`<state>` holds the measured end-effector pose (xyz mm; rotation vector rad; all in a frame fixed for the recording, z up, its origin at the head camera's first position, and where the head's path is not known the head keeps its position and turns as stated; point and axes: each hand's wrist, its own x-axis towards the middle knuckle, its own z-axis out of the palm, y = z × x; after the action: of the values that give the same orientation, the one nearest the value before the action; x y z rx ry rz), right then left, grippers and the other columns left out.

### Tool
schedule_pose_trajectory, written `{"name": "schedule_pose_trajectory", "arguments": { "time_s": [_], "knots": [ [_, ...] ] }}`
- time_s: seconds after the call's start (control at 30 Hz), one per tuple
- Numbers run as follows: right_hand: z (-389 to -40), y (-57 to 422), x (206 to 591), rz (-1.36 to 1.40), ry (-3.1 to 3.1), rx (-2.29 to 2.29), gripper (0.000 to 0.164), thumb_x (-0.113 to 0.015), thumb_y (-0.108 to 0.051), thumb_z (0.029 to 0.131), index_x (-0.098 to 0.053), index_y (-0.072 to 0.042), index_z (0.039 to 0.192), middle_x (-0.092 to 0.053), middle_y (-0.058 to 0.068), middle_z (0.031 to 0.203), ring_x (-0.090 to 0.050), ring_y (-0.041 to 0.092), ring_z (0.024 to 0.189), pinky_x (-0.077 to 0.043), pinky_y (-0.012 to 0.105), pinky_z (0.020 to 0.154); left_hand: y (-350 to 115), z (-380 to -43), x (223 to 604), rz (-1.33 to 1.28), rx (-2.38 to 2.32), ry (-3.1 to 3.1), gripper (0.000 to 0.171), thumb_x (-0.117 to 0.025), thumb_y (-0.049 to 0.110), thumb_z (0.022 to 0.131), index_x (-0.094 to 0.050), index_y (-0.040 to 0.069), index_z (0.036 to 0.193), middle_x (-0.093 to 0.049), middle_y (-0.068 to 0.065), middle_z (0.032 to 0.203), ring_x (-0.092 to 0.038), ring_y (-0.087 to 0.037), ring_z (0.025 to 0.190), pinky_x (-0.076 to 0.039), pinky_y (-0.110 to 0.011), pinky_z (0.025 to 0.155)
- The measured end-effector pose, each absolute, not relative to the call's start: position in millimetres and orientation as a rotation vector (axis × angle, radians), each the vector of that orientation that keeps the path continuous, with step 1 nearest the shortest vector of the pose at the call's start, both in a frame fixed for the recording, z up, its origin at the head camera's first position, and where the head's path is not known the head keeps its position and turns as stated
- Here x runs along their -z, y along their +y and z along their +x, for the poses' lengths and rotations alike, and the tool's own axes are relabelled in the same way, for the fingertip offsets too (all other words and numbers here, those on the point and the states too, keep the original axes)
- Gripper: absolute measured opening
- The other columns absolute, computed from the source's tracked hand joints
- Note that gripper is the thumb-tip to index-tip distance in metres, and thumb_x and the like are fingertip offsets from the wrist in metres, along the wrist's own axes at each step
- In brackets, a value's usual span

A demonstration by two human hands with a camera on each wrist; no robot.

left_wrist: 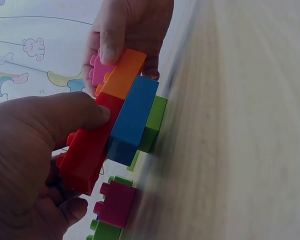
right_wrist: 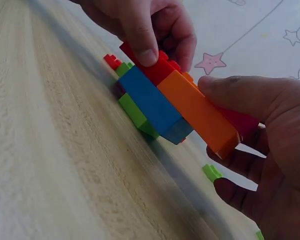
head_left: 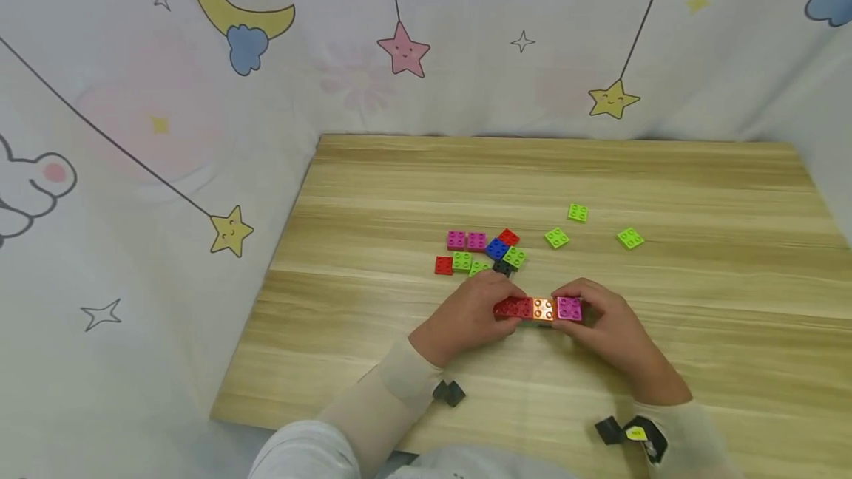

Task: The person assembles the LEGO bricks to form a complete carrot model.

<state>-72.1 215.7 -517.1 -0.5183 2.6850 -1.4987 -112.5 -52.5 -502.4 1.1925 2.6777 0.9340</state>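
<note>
Item 1: joined brick row, between both hands above the near-middle of the table [head_left: 725, 257]. Parts: 1 red brick [left_wrist: 87, 155] and 1 orange brick [right_wrist: 197, 112], end to end; 1 blue brick [right_wrist: 152, 105] bridging beneath; 1 lower green brick [right_wrist: 137, 116] against the blue underside; 1 pink brick [head_left: 569, 308] on the orange brick's right end.

Item 2: left hand [head_left: 475, 316], thumb and fingers clamped on the red brick.

Item 3: right hand [head_left: 609, 324], thumb and fingers pinching the pink brick.

Step, as judged: seating the pink brick. The next move seems to call for a steady left hold and an even press down, studs aligned.

Item 4: loose cluster beyond the left hand, including 2 magenta bricks [head_left: 466, 241] and 1 dark brick [head_left: 503, 267].

Item 5: 3 scattered green bricks [head_left: 557, 237], farther right.

Obscured: the red brick's left end in the head view, under fingers; 1 cluster green brick [head_left: 478, 268], partly covered. Unclear: whether the pink brick is fully seated; whether the row touches the table.
</note>
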Motion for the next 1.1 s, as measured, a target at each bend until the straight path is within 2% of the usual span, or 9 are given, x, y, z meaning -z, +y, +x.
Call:
{"name": "schedule_pose_trajectory", "arguments": {
  "time_s": [0.07,0.17,0.33,0.5,0.7,0.93,1.1],
  "knots": [
    [-71,214,518,-0.547,2.732,1.483,0.035,-0.088,-0.011,0.083,-0.073,-0.021,0.114,-0.071,-0.007,0.111,-0.062,0.008,0.097,-0.049,0.015,0.082,-56,-114,503,1.177,-0.996,2.681,0.037,-0.082,0.031,0.09,-0.072,0.016,0.123,-0.066,0.011,0.114,-0.051,-0.004,0.105,-0.046,-0.017,0.093],
    [-70,212,517,-0.541,2.768,1.476,0.036,-0.089,-0.009,0.081,-0.075,-0.019,0.112,-0.072,-0.007,0.11,-0.063,0.007,0.099,-0.049,0.013,0.085,-67,-125,503,1.091,-1.178,2.718,0.042,-0.081,0.029,0.09,-0.07,0.013,0.127,-0.067,0.004,0.124,-0.053,-0.011,0.117,-0.047,-0.028,0.102],
    [-69,212,517,-0.527,2.795,1.441,0.036,-0.09,-0.012,0.082,-0.076,-0.016,0.115,-0.072,-0.007,0.113,-0.063,0.006,0.102,-0.049,0.012,0.085,-104,-169,514,0.837,-1.369,2.865,0.032,-0.075,0.016,0.093,-0.072,0.008,0.124,-0.069,-0.004,0.128,-0.055,-0.022,0.124,-0.044,-0.042,0.109],
    [-68,210,515,-0.537,2.782,1.461,0.034,-0.089,-0.014,0.083,-0.076,-0.016,0.115,-0.073,-0.005,0.113,-0.063,0.007,0.102,-0.047,0.011,0.087,-133,-203,525,0.613,-1.199,2.819,0.033,-0.073,0.015,0.096,-0.072,0.013,0.129,-0.067,0.0,0.135,-0.054,-0.022,0.132,-0.041,-0.04,0.114],
    [-68,209,516,-0.532,2.761,1.471,0.034,-0.088,-0.015,0.084,-0.076,-0.014,0.116,-0.072,-0.003,0.114,-0.062,0.008,0.104,-0.047,0.012,0.088,-140,-217,527,0.571,-1.079,2.719,0.031,-0.078,0.017,0.094,-0.075,0.021,0.125,-0.069,0.003,0.129,-0.058,-0.021,0.129,-0.042,-0.039,0.113],
    [-71,212,519,-0.535,2.769,1.478,0.036,-0.089,-0.012,0.082,-0.076,-0.014,0.115,-0.072,-0.004,0.113,-0.062,0.007,0.103,-0.047,0.012,0.087,-137,-219,523,0.553,-1.129,2.747,0.029,-0.08,0.022,0.093,-0.076,0.021,0.122,-0.071,0.004,0.125,-0.061,-0.019,0.124,-0.046,-0.039,0.109],
    [-72,213,519,-0.522,2.777,1.461,0.037,-0.09,-0.013,0.082,-0.076,-0.012,0.116,-0.072,-0.006,0.113,-0.062,0.007,0.103,-0.047,0.012,0.087,-131,-197,503,0.637,-1.275,2.817,0.027,-0.081,0.02,0.091,-0.076,0.019,0.119,-0.071,0.006,0.122,-0.061,-0.016,0.122,-0.047,-0.039,0.109]
  ]
}}
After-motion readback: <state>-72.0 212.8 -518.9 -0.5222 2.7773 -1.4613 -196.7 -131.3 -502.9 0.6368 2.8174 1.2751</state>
